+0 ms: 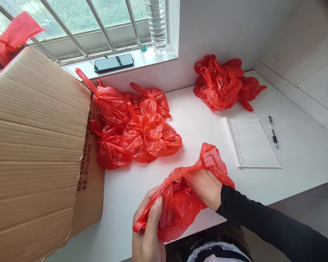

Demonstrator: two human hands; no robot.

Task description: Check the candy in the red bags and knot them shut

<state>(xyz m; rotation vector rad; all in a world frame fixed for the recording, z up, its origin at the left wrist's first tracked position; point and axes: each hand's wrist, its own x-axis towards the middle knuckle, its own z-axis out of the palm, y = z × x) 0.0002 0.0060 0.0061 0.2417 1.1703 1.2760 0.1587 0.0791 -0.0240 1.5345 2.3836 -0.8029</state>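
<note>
A thin red plastic bag (177, 222) hangs with its mouth spread at the table's front edge. My left hand (150, 225) pinches the rim on the left side, thumb on the near face. Into the opening reaches my right hand (206, 187), black sleeve at the wrist; its fingers are hidden inside the bag. Small dark red packets (177, 183) with pale print show within, beside the right hand; their kind is unclear. Just beyond lies a group of several knotted red bags (142, 134), filled and touching one another.
An opened cardboard box (38, 145) stands at the left, a red bag (19, 32) at its top. Crumpled red bags (221, 83) lie against the wall. A notepad (253, 145) and pen (273, 133) are at right. The sill holds a phone (114, 63) and water bottle (157, 29).
</note>
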